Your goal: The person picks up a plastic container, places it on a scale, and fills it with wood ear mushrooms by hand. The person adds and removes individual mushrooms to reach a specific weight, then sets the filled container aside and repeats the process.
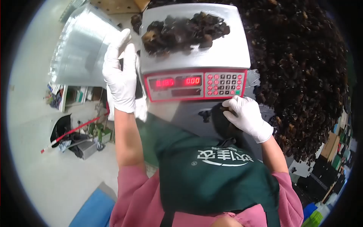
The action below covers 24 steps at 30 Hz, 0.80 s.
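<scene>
A digital scale (196, 84) with a red-edged panel stands in front of me; its lit figures seem to read 0.185 and 0.00. On its silver pan (230, 56) lies a heap of wet, dark wood ear fungus (185, 32). My left hand (121, 73), in a white glove, is raised at the scale's left side, fingers stretched and holding nothing. Below the keypad, my gloved right hand (247, 118) has its thumb and forefinger closed around a small dark brown bit, apparently wood ear. One loose dark piece (205, 115) rests on the grey tabletop left of it.
A stack of clear plastic trays (81, 49) rises beside my left hand. White cloth or paper (140, 108) hangs under that wrist. A huge mound of wood ear (298, 68) covers the right side. Lower left on the floor are a blue object (92, 208) and a red-and-white pole (72, 133).
</scene>
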Tool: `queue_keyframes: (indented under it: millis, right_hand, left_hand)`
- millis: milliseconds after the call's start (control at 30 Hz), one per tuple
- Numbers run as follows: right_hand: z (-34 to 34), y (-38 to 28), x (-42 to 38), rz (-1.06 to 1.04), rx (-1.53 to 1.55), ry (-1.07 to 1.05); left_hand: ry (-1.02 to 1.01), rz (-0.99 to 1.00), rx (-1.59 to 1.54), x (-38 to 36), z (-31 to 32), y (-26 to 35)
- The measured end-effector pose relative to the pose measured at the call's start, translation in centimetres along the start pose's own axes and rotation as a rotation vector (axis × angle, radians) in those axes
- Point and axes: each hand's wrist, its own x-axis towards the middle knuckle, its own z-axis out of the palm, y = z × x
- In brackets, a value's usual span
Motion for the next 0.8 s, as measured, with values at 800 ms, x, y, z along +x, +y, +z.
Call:
queue_keyframes:
  millis: [800]
  right_hand:
    - [-8.7, 4.6, 16.3, 0.659, 0.625, 0.172]
  left_hand:
    - [-0.491, -0.505, 0.346, 4.8, -0.7, -1.8]
